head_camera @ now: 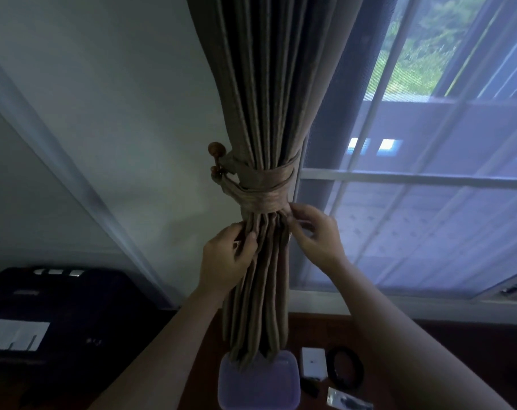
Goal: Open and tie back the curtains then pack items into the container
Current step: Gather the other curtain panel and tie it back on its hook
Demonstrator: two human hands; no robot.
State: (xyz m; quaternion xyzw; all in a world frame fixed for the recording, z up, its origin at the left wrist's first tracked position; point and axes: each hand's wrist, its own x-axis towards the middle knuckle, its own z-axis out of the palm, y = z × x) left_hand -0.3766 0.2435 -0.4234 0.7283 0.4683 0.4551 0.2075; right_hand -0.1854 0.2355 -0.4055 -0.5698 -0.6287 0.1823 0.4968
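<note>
A brown pleated curtain (pixel 269 93) hangs gathered beside the window. A matching fabric tie-back (pixel 266 190) wraps round it and loops over a round wooden wall hook (pixel 215 149). Just under the tie-back, my left hand (pixel 226 258) grips the left folds with curled fingers. My right hand (pixel 316 232) pinches the folds on the right, fingertips touching the tie-back's lower edge. Below, a clear plastic container (pixel 258 383) with a purple tint stands on the wooden table, the curtain's hem hanging into it.
On the wooden table (pixel 399 329) to the right of the container lie a white box (pixel 313 362), a black ring (pixel 346 366) and a shiny packet (pixel 349 399). A dark case (pixel 59 306) with white paper on it sits at the left. The window (pixel 428 179) fills the right.
</note>
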